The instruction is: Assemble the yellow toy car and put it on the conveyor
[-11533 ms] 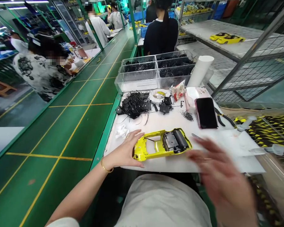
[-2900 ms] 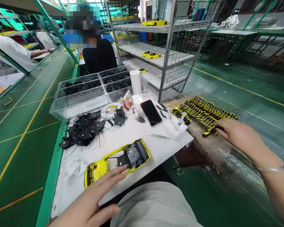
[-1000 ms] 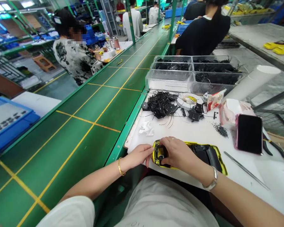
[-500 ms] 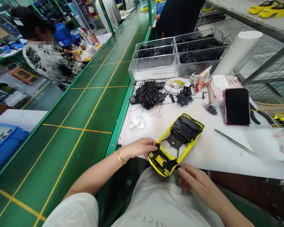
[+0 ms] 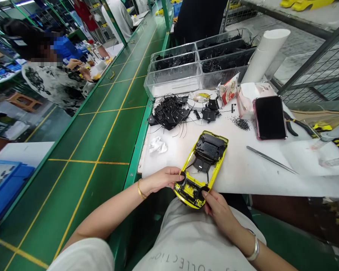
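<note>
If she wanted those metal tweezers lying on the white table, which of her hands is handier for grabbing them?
Probably the right hand. The tweezers lie on its side of the yellow car shell, with bare table between. The left hand, gripping the shell's other edge, would have to cross over it.

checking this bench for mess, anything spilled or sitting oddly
A few things. Tiny black bits lie scattered loose on the white board beside the phone. The yellow toy car shell juts over the board's near edge, held by the left hand and right hand. Black wired parts sit in a tangled heap.
</note>
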Demonstrator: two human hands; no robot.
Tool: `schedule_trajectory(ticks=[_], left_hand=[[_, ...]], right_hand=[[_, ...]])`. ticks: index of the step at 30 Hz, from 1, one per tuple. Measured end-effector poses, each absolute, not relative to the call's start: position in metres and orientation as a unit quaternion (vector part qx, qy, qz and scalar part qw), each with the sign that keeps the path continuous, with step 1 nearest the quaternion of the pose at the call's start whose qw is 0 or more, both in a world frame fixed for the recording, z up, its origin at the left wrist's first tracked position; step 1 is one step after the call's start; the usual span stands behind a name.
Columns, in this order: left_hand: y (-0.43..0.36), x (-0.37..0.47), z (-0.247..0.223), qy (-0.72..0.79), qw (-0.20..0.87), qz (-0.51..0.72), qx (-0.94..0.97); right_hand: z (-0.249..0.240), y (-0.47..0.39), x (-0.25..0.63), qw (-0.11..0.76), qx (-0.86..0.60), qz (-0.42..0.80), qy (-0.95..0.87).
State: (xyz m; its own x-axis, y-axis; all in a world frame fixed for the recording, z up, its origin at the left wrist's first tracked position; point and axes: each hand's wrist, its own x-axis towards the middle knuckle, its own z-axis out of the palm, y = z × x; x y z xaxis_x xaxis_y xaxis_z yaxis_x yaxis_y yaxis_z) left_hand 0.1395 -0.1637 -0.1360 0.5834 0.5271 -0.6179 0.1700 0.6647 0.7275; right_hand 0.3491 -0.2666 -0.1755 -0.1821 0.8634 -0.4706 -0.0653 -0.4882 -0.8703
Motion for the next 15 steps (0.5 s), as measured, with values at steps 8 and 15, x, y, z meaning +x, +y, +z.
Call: schedule_trajectory(ticks=[8,15], left_hand=[[-0.212,0.164,-0.143,0.278,0.863,0.351,0.233],[-0.184,0.150,-0.134,0.448,0.835,0.234,0.219]], right_hand=[[-0.157,-0.262,0.341,0.297,-0.503,0.706,-0.400],[-0.163,-0.263,0.333,0.285,-0.530,0.708,-0.369]])
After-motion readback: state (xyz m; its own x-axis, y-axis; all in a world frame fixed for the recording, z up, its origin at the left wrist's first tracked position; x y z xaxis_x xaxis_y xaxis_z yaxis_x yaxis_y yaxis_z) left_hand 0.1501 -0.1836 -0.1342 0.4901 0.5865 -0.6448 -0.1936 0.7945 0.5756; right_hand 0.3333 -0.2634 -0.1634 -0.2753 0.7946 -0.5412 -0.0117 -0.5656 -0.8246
